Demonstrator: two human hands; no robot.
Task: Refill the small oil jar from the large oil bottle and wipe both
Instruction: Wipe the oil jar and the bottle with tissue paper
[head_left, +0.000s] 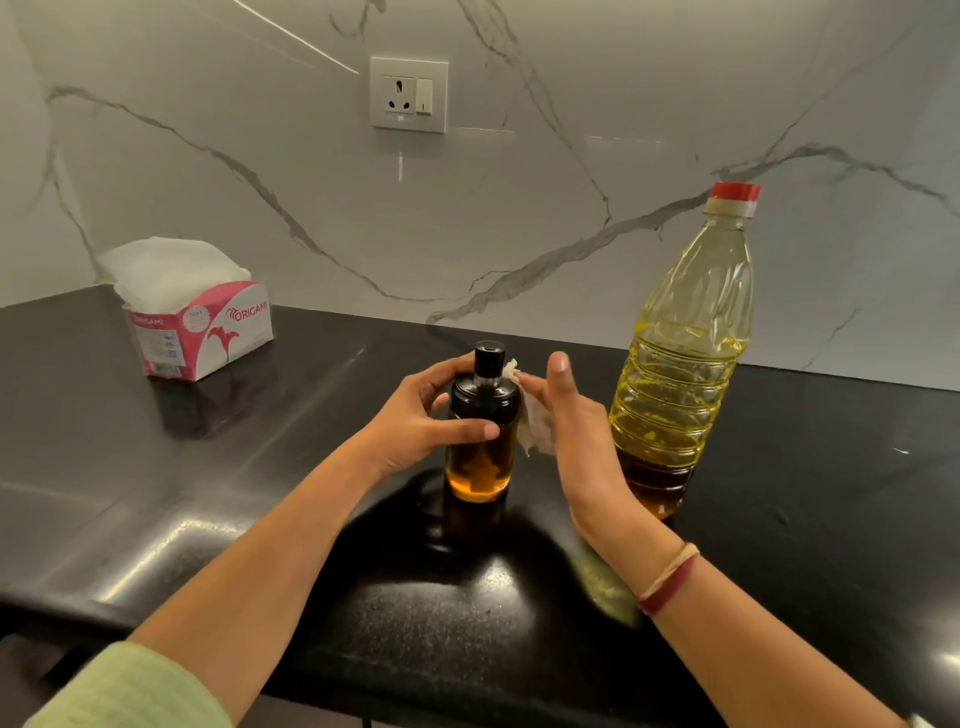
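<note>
The small oil jar (480, 467) stands upright on the black counter, amber oil in its glass body and a black cap on top. My left hand (423, 415) wraps around its left side and front. My right hand (566, 415) presses a crumpled white tissue (535, 423) against the jar's right side. The large oil bottle (685, 343) stands upright just right of my right hand, its red cap on, roughly half full of yellow oil.
A pink and white tissue box (202, 327) with tissues sticking out sits at the back left of the counter (260, 467). A wall socket (409, 94) is set in the marble backsplash. The counter's front edge runs under my forearms.
</note>
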